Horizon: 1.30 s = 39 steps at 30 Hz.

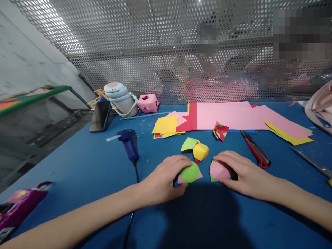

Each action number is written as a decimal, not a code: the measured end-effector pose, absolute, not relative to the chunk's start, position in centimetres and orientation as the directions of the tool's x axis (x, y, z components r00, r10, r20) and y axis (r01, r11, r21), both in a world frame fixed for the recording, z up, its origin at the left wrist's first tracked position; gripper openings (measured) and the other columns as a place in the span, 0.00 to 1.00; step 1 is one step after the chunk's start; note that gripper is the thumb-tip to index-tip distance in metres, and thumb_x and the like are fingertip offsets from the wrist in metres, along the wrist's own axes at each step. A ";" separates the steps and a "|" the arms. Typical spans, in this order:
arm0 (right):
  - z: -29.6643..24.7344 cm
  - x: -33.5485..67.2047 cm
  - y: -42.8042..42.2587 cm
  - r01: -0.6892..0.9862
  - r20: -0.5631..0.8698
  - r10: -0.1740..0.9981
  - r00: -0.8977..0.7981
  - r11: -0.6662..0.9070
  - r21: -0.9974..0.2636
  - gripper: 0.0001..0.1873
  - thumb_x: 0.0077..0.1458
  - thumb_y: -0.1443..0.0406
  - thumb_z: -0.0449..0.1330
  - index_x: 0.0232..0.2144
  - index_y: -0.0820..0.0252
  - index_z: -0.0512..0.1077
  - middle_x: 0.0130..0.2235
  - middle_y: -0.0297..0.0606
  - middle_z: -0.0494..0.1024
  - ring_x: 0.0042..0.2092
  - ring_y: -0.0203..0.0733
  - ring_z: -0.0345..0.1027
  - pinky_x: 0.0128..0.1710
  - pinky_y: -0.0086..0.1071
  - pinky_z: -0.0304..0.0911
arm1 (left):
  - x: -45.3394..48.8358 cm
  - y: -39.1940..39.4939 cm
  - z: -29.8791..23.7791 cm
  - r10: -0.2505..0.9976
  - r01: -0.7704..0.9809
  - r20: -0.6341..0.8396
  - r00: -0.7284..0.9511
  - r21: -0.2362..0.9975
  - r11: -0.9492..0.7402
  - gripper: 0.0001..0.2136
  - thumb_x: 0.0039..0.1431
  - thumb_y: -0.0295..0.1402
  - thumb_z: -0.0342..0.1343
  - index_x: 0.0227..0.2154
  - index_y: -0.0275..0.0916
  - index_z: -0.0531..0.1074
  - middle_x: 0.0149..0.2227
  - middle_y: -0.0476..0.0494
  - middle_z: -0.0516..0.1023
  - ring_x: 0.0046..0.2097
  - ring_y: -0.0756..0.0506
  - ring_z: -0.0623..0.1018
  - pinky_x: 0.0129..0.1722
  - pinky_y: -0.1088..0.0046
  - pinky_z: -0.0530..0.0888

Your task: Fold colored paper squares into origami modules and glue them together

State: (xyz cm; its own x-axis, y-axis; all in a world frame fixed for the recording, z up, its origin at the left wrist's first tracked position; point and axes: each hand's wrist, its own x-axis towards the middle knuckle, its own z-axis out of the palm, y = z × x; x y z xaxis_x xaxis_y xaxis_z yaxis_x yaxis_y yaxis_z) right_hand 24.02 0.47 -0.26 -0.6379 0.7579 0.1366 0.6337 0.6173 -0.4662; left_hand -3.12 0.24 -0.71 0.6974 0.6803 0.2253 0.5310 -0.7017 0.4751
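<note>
My left hand [172,178] curls around a folded paper piece, green with pink corners [190,173], low over the blue table. Opposite it, my right hand [237,173] has its fingers and thumb around a pink folded paper piece with green edges [219,170]. A small gap separates the two pieces. Just beyond them lie a green folded paper piece [190,143] and a yellow one [201,151], touching each other. Farther back sits a small red, pink and green folded paper piece [221,131].
A blue glue gun [129,145] with its cord lies left; a red utility knife [255,148] and scissors [311,160] lie right. Paper sheets [223,116], yellow squares [166,124], a pink paper ball [148,103], a bottle [120,98] and a phone [100,116] stand or lie behind.
</note>
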 end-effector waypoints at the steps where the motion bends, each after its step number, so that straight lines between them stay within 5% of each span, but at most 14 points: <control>1: -0.2 24.0 0.4 0.641 0.120 0.764 -0.634 0.607 -0.470 0.25 0.49 0.67 0.58 0.51 0.60 0.62 0.51 0.44 0.67 0.54 0.47 0.59 0.52 0.41 0.59 | -3.0 0.2 -0.7 0.680 0.530 0.228 0.697 0.475 -0.703 0.23 0.47 0.23 0.53 0.49 0.39 0.61 0.49 0.41 0.69 0.51 0.44 0.67 0.51 0.64 0.66; 6: 0.6 24.0 0.3 0.663 0.027 0.762 -0.647 0.580 -0.474 0.29 0.48 0.69 0.56 0.55 0.57 0.60 0.56 0.43 0.62 0.56 0.47 0.58 0.53 0.40 0.59 | -2.4 0.0 -0.1 0.643 0.511 0.207 0.738 0.452 -0.731 0.24 0.46 0.21 0.52 0.49 0.40 0.62 0.50 0.40 0.67 0.50 0.43 0.68 0.47 0.66 0.68; 14: 2.2 24.1 0.2 0.705 -0.008 0.757 -0.654 0.605 -0.371 0.14 0.53 0.61 0.56 0.44 0.53 0.70 0.43 0.38 0.75 0.44 0.46 0.69 0.43 0.39 0.64 | -1.7 0.1 0.4 0.611 0.510 0.182 0.771 0.400 -0.762 0.24 0.45 0.20 0.53 0.47 0.44 0.66 0.48 0.42 0.68 0.46 0.43 0.69 0.44 0.68 0.69; 22: 1.6 25.7 5.1 0.862 0.225 0.881 -0.417 0.461 -0.211 0.11 0.57 0.61 0.52 0.40 0.58 0.68 0.43 0.41 0.74 0.41 0.45 0.68 0.39 0.39 0.64 | -1.4 0.2 -0.1 0.669 0.554 0.143 0.729 0.450 -0.700 0.26 0.43 0.20 0.52 0.48 0.45 0.66 0.47 0.44 0.68 0.45 0.43 0.68 0.44 0.66 0.68; 27: 0.3 24.9 7.4 0.875 0.238 0.861 -0.449 0.478 -0.078 0.11 0.53 0.61 0.56 0.37 0.62 0.67 0.40 0.46 0.73 0.43 0.50 0.66 0.40 0.41 0.63 | -1.2 0.1 -0.3 0.686 0.549 0.172 0.707 0.477 -0.686 0.24 0.44 0.21 0.52 0.48 0.42 0.66 0.47 0.43 0.69 0.45 0.43 0.68 0.46 0.64 0.68; 32: -0.1 24.8 7.8 0.875 0.234 0.861 -0.451 0.478 -0.073 0.07 0.56 0.69 0.50 0.33 0.61 0.68 0.34 0.43 0.75 0.36 0.45 0.69 0.36 0.36 0.62 | -1.4 0.2 -0.6 0.697 0.536 0.203 0.688 0.506 -0.676 0.25 0.44 0.23 0.53 0.49 0.43 0.65 0.48 0.42 0.69 0.47 0.43 0.68 0.47 0.64 0.68; 35: 0.5 25.4 7.4 0.876 0.323 0.864 -0.387 0.454 -0.163 0.10 0.58 0.68 0.47 0.33 0.62 0.68 0.34 0.43 0.74 0.35 0.44 0.69 0.35 0.36 0.62 | -1.5 0.2 -0.7 0.703 0.525 0.232 0.672 0.519 -0.674 0.24 0.46 0.23 0.53 0.49 0.43 0.65 0.48 0.41 0.69 0.48 0.43 0.69 0.49 0.63 0.69; 39: 2.1 25.6 5.8 0.700 0.340 0.927 -0.156 0.346 -0.625 0.08 0.56 0.62 0.52 0.31 0.59 0.69 0.30 0.38 0.75 0.33 0.41 0.68 0.35 0.35 0.63 | -1.5 0.0 -0.5 0.729 0.508 0.276 0.626 0.565 -0.650 0.23 0.47 0.23 0.52 0.48 0.41 0.65 0.49 0.40 0.68 0.49 0.44 0.70 0.49 0.66 0.69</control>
State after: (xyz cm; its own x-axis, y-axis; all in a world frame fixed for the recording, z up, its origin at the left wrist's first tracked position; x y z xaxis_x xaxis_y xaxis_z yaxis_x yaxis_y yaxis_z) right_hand 25.64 5.81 2.06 -0.1557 0.9275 0.3399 0.6996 0.3465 -0.6250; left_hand -1.48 0.04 -0.51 0.6264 0.7290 0.2761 0.5078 -0.6503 0.5650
